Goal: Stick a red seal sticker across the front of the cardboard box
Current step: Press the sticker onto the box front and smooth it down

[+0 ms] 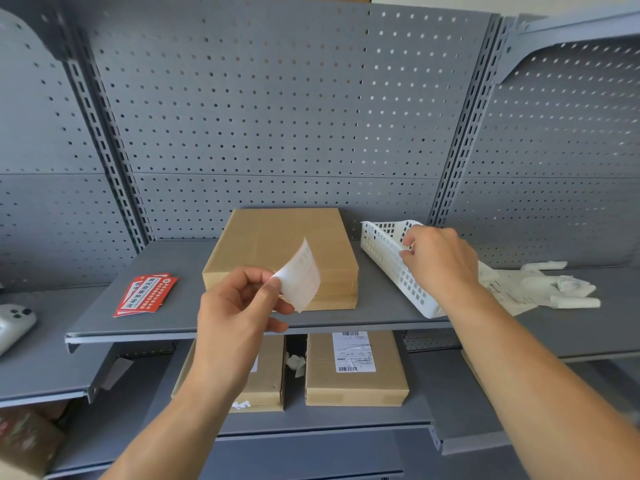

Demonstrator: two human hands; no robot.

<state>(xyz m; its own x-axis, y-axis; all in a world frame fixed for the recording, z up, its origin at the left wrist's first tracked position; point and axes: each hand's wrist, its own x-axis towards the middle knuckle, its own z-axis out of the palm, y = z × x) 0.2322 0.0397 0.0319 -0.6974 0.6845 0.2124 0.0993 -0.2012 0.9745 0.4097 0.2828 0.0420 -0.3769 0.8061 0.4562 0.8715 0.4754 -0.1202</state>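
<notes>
A plain cardboard box lies flat on the grey shelf, its front face towards me. My left hand hovers just in front of the box and pinches a curled white slip whose pale back faces me. To the left of the box a small stack of red seal stickers with white lettering rests on the shelf. My right hand is at the white perforated basket to the right of the box, its fingers closed on a piece of white paper at the rim.
Crumpled white backing papers lie on the shelf beyond the basket. The shelf below holds two cardboard boxes, one with a shipping label. A grey device sits at far left. Perforated grey panels form the back wall.
</notes>
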